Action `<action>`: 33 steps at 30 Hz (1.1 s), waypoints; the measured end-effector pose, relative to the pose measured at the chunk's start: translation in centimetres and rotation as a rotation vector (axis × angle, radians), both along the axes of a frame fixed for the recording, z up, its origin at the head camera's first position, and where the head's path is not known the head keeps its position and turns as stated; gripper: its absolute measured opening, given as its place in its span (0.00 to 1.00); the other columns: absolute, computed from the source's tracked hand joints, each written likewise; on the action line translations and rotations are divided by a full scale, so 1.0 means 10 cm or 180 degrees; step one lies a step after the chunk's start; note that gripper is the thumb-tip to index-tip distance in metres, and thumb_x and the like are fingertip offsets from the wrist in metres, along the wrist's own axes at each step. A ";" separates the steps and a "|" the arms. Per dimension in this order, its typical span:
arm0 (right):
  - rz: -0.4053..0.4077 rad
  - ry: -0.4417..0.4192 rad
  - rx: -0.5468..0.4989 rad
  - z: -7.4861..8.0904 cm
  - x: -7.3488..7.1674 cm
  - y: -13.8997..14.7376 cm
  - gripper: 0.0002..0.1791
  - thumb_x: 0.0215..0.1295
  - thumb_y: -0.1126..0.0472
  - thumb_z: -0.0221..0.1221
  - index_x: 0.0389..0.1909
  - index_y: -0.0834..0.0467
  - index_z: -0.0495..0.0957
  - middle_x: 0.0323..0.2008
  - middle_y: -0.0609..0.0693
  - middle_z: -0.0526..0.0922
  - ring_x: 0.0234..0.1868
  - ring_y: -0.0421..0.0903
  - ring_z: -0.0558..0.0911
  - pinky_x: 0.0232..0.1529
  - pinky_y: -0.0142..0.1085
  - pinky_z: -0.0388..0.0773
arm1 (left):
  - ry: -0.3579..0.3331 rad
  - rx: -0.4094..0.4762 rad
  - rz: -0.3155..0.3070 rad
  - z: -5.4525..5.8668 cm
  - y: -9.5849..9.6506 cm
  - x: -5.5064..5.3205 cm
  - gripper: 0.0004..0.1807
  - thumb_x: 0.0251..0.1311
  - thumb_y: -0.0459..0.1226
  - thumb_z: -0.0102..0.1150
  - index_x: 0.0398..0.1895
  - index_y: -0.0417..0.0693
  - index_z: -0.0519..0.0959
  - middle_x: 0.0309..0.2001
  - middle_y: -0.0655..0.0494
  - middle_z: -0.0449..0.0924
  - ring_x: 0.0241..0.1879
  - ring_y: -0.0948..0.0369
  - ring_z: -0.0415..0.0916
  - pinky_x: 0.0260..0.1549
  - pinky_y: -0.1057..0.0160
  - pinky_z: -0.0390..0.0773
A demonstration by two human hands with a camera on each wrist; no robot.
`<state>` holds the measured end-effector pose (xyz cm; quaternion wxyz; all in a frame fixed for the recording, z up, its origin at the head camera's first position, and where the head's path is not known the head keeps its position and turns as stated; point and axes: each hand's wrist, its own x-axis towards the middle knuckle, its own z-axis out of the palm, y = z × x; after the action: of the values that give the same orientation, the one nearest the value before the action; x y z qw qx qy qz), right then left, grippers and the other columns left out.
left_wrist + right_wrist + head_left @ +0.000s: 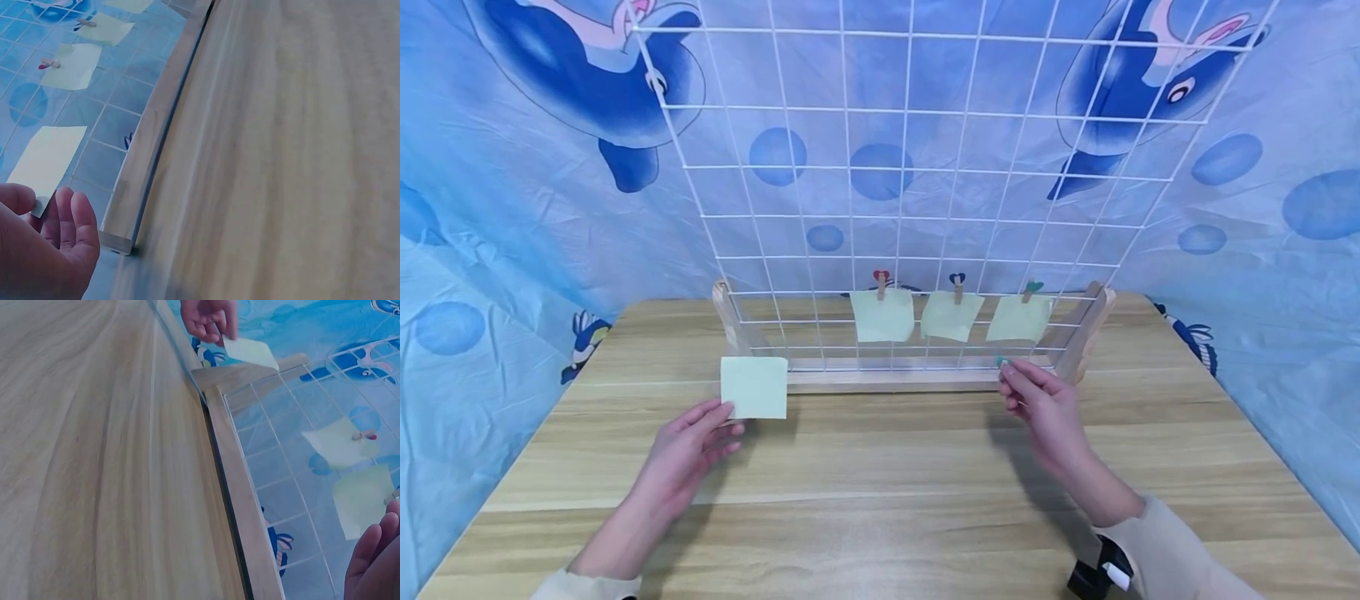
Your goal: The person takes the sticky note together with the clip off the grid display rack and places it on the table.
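Observation:
My left hand (679, 457) pinches a pale green paper note (755, 387) by its lower left corner, in front of the stand's left foot. The left wrist view shows the thumb on one face of this note (51, 157), with the fingers behind. Over at the right, my right hand (1051, 417) holds a small clip with a green top (1002, 362) between thumb and fingertips; most of the clip is hidden. Three similar notes hang on the white wire grid (820, 302), held by a red heart clothespin (882, 283), a dark blue one (957, 287) and a green one (1031, 290).
The grid stands in a wooden base (895, 382) across the back of the wooden table (865, 492). A blue cloth (467, 250) with cartoon figures hangs behind and around the table. The right wrist carries a black device (1093, 575).

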<state>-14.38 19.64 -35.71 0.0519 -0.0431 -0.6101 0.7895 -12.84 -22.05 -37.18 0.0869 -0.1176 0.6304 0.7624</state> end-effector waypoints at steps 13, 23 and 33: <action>-0.0039 -0.0309 0.0315 -0.09 0.14 0.17 0.10 0.66 0.65 0.59 0.29 0.49 0.83 0.21 0.43 0.77 0.23 0.35 0.74 0.25 0.25 0.75 | -0.0229 -0.0280 0.0000 -0.09 -0.04 0.12 0.17 0.67 0.42 0.56 0.55 0.46 0.68 0.39 0.65 0.77 0.39 0.67 0.78 0.44 0.67 0.81; 0.0040 -0.0412 0.0507 -0.19 0.18 0.30 0.06 0.65 0.64 0.61 0.30 0.52 0.84 0.21 0.44 0.78 0.21 0.36 0.74 0.24 0.26 0.76 | -0.0370 -0.0383 0.0036 -0.14 -0.06 0.19 0.27 0.67 0.39 0.56 0.64 0.38 0.62 0.38 0.63 0.78 0.37 0.66 0.79 0.44 0.65 0.82; 0.0141 -0.0714 0.0621 -0.26 0.22 0.52 0.03 0.64 0.59 0.63 0.31 0.51 0.84 0.23 0.44 0.80 0.22 0.37 0.76 0.25 0.28 0.80 | -0.0480 -0.0494 -0.0003 -0.19 -0.11 0.27 0.33 0.67 0.39 0.56 0.69 0.34 0.56 0.36 0.61 0.82 0.36 0.64 0.81 0.41 0.64 0.83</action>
<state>-12.15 24.83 -38.35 -0.0301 -0.1123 -0.6867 0.7176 -10.12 -23.16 -39.09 0.1250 -0.1808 0.6792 0.7002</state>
